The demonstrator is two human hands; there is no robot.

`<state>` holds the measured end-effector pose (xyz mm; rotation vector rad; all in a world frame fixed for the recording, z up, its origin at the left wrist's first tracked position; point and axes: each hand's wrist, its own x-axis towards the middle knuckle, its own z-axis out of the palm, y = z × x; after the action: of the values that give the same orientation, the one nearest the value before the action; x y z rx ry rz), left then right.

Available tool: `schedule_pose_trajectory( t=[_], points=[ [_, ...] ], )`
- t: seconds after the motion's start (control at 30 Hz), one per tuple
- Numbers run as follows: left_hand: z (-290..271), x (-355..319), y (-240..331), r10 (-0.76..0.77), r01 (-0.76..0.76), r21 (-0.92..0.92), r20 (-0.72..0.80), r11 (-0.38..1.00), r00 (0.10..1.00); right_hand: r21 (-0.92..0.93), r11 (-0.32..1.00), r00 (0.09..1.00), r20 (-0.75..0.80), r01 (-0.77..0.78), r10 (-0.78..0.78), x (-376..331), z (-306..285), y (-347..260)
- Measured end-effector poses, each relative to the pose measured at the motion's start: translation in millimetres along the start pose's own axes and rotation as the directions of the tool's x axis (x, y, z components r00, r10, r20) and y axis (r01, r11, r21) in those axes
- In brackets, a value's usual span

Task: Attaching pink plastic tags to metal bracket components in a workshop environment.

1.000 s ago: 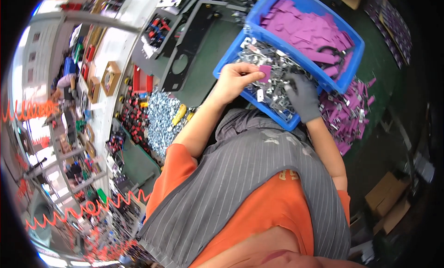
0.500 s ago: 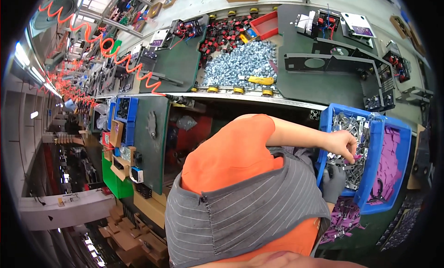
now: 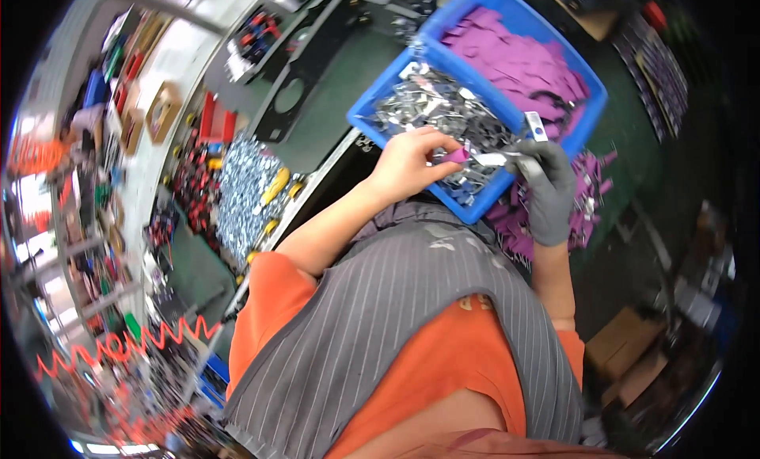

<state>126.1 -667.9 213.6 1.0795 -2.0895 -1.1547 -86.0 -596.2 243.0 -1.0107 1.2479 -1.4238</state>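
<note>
A blue bin (image 3: 396, 71) stands on the green bench in front of me. Its near part holds several small silver metal parts (image 3: 443, 110) and its far part holds purple pieces (image 3: 514, 63). My bare left hand (image 3: 408, 164) hovers over the near edge of the bin and pinches a small purple piece (image 3: 457, 154). My right hand (image 3: 546, 191), in a grey glove, is just to the right of it and grips a silver metal part (image 3: 495, 158) whose end meets the purple piece.
Loose purple pieces (image 3: 590, 194) lie on the bench right of the bin. To the left are a heap of silver screws (image 3: 237, 194), yellow-handled tools (image 3: 273, 188), black metal plates (image 3: 293, 95) and a red tray (image 3: 210, 118). Cardboard boxes (image 3: 633, 356) stand at the lower right.
The view swung away to the left over the shelves and has come back over the bin. Both hands stayed at the bin; they now hold the purple piece and metal part together.
</note>
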Motion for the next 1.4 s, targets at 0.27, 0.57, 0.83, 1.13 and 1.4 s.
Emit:
schedule_pose_trajectory(
  t=[0.27,0.57,0.83,1.13,1.4],
  points=[
    [10,13,16,0.01,-0.016,0.165,0.038,0.986,0.999,-0.118,0.96,0.957,-0.115,0.252,-0.265,-8,-5,5],
    [0,19,-6,-0.126,0.113,0.254,0.034,0.961,0.991,-0.079,0.928,0.914,0.164,-0.363,0.372,7,-24,33],
    [-11,20,-15,-0.205,0.202,0.08,0.032,0.976,0.978,0.083,0.964,0.953,0.194,-0.254,0.235,10,-25,40],
    [23,12,-8,-0.078,0.153,-0.447,0.183,0.881,0.98,0.43,0.883,0.983,0.072,-0.186,0.171,6,-12,59],
    [28,18,2,0.036,-0.012,-0.234,0.099,0.972,0.994,-0.117,0.992,0.995,0.082,-0.05,0.06,-4,6,53]
  ],
)
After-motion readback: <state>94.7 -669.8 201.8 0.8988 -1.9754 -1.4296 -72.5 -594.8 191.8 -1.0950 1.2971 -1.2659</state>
